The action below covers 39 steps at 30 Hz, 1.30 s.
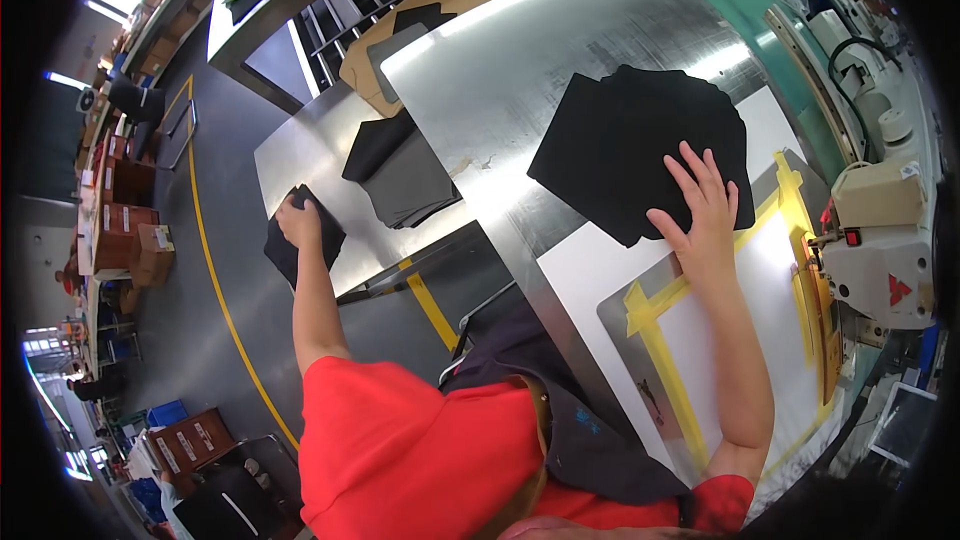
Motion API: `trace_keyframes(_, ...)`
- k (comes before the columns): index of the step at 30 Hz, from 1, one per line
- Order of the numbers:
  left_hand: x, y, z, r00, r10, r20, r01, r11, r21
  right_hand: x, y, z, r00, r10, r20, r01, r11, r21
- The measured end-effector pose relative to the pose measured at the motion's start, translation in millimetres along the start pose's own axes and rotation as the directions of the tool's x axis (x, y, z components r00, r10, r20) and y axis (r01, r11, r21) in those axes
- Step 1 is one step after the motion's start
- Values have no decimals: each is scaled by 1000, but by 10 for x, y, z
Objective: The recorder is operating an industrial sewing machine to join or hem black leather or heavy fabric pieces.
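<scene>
My right hand (pixel 704 215) lies flat with fingers spread on a pile of black cut fabric pieces (pixel 625 140) on the metal worktable. My left arm reaches out to the lower side table. There my left hand (pixel 299 224) has its fingers closed on the edge of a small stack of black fabric pieces (pixel 322 230); its fingertips are partly hidden. Between the two, a stack of dark grey and black pieces (pixel 408 180) rests on the side table. Under my right forearm is a white sheet with a yellow-taped template (pixel 650 325).
A sewing machine (pixel 880 280) stands at the right edge of the worktable (pixel 480 70). Brown card (pixel 430 5) lies behind the side table (pixel 275 155). A yellow floor line (pixel 215 290) runs along the left, beside shelves and boxes (pixel 150 255). A person sits at lower left.
</scene>
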<state>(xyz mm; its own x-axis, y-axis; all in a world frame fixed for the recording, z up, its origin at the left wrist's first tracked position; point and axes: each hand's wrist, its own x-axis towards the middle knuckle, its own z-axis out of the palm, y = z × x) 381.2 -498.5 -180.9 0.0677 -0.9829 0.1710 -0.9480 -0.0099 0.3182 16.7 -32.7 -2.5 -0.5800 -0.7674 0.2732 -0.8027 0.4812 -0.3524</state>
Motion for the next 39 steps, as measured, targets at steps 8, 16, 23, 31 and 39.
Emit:
trace_keyframes(8, 228, -1889, 136, 646, -727, 231, 760, 588, -277, -43, -25, -55, 996, 43, -82, -36, 995, 91)
trace_keyframes(16, 430, -2010, 306, 610, -557, 564, 791, 466, -395, -57, -103, -41, 997, 68, -48, -68, 998, 1)
trace_keyframes(23, 363, -1803, 319, 896, -408, 174, 443, 841, -311, -33, -139, -36, 998, 58, -33, -58, 998, 5)
trace_keyframes(31, 405, -1669, 154, 593, -496, 634, 799, 465, -382, -10, -145, 1, 999, 9, -46, -8, 1000, 24)
trace_keyframes(39, -9, -1080, 238, 716, -451, 534, 697, 517, -498, -75, -27, -51, 998, -43, -45, 45, 998, 37)
